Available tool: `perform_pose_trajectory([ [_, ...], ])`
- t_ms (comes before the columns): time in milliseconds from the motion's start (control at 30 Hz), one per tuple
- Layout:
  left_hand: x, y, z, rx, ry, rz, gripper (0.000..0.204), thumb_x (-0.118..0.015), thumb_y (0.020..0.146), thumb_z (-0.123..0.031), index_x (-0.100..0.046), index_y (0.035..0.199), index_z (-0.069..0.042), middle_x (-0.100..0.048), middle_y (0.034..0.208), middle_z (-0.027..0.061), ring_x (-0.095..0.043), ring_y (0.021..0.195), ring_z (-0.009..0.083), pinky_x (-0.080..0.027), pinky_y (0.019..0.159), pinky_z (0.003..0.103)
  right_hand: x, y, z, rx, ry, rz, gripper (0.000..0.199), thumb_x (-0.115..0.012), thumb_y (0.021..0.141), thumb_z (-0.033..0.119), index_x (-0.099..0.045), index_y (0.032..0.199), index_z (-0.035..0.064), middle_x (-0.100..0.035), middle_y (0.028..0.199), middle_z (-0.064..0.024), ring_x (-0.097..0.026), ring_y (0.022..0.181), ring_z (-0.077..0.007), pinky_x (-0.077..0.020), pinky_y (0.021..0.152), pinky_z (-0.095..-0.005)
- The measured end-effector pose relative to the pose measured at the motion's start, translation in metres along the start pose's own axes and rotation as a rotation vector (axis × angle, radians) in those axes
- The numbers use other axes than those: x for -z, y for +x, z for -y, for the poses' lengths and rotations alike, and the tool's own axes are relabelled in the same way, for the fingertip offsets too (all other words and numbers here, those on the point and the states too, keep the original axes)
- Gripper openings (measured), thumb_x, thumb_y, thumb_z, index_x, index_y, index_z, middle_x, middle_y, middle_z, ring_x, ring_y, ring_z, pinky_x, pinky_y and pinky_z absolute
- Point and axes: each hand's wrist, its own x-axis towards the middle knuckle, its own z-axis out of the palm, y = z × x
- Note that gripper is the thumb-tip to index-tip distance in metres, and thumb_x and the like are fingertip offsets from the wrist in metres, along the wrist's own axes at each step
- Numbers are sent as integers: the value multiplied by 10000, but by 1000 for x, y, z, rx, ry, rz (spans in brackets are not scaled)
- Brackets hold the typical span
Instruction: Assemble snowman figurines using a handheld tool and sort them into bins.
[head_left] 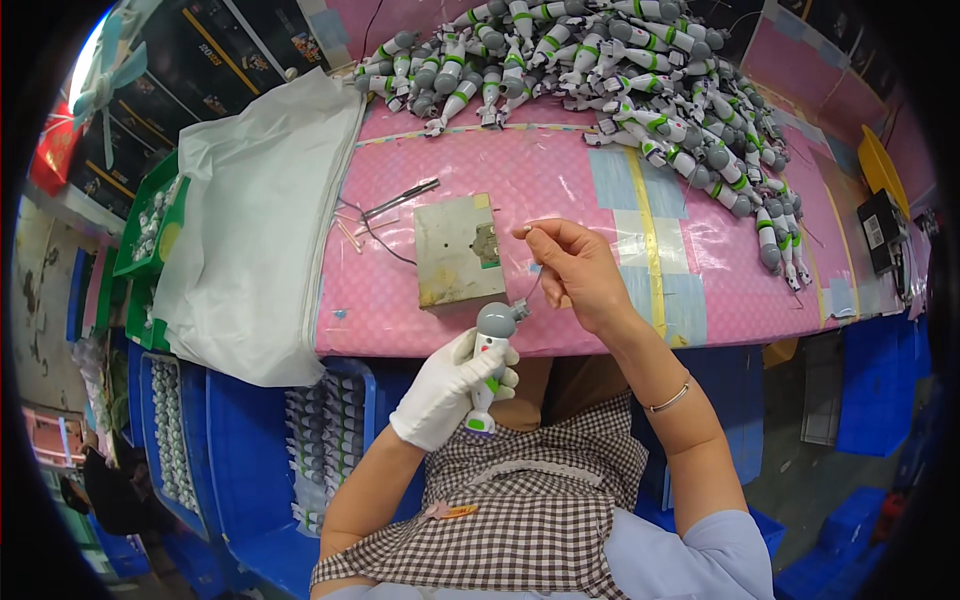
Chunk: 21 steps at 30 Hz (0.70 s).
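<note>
My left hand (452, 385), in a white glove, is closed around a toy arm (495, 335) in white, grey and green. Its round grey shoulder points up and away from me, and the white hand end hangs down near my lap. From the small grey joint at the shoulder a thin grey wire (537, 283) runs up to my bare right hand (585, 270). The right fingers are closed on that wire, thumb against forefinger, a little above the table's near edge. Just left of them sits a grey metal block (450, 265) with a recess and a green patch on its right side.
A large heap of similar toy arms (640, 80) covers the table's far side and far right. White sheeting (260, 220) drapes over the left. Dark cable (400, 198) and thin sticks lie beside the block. Blue crates (250, 480) with rows of parts stand below left.
</note>
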Motion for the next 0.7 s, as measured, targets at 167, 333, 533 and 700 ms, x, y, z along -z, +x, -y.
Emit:
perform_pose_trajectory([
  [167, -7, 9, 0, 19, -1, 12, 328, -609, 896, -268, -509, 1100, -31, -584, 944, 54, -596, 815, 142, -505, 743, 300, 6, 7, 5, -18, -283, 41, 182, -603, 898, 165, -650, 963, 1, -551, 625, 28, -376, 382, -26, -293, 345, -197],
  [333, -3, 8, 4, -38, 112, -30, 356, -634, 883, -218, -523, 1126, 16, -589, 926, 45, -598, 802, 110, -506, 738, 257, 13, 16, 6, -266, -189, 104, 177, -670, 838, 178, -699, 889, 11, -537, 577, 26, -384, 378, -30, -285, 348, -200],
  [533, 2, 11, 0, -282, 254, -318, 305, -660, 860, -184, -586, 1085, 7, -606, 844, 4, -540, 709, 52, -446, 623, 187, 4, 28, -10, 527, -902, -9, 116, -675, 783, 120, -721, 850, 38, -632, 695, -38, -500, 473, -68, -391, 438, -231],
  [700, 6, 13, -2, -270, 254, -344, 257, -629, 882, -170, -555, 1062, -3, -618, 911, 54, -621, 789, 124, -499, 705, 247, 2, 28, -11, 530, -958, -16, 115, -676, 759, 105, -721, 842, 39, -645, 720, -63, -525, 505, -89, -408, 468, -241],
])
